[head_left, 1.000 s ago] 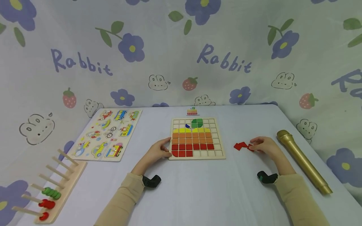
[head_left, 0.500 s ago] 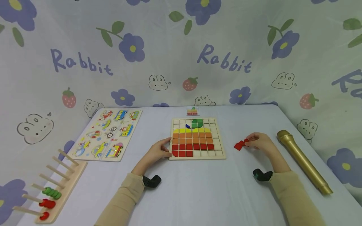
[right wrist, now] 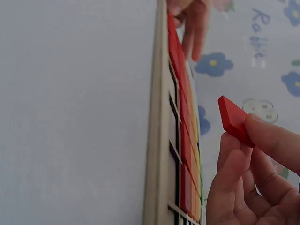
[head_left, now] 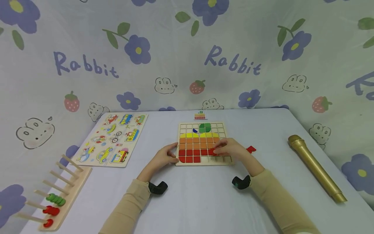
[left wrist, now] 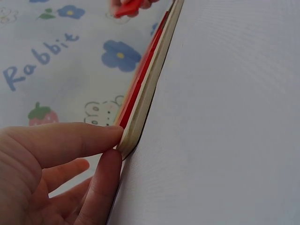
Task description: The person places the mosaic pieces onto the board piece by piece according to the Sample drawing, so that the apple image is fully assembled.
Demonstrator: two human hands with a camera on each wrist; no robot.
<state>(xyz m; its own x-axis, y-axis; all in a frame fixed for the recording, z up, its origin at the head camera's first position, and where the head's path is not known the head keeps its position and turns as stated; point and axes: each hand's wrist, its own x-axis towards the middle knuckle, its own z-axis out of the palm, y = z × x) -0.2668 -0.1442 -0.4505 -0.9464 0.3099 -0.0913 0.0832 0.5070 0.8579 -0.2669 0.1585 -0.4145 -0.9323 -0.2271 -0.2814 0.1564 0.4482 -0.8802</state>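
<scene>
Head view, right hand (head_left: 230, 149) pinching red tile (head_left: 212, 151) over grid board (head_left: 226, 160), left hand (head_left: 165, 156) gripping its corner.

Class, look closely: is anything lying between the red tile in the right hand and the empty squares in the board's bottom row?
Nothing visible does. The right hand pinches the red tile just above the board, apart from it, and the empty squares below lie uncovered.

Even, soft lighting is seen throughout, with faint shadows, bowed wide-angle edges, and nearby fingers (left wrist: 56, 145) rendered slightly blurred.
</scene>
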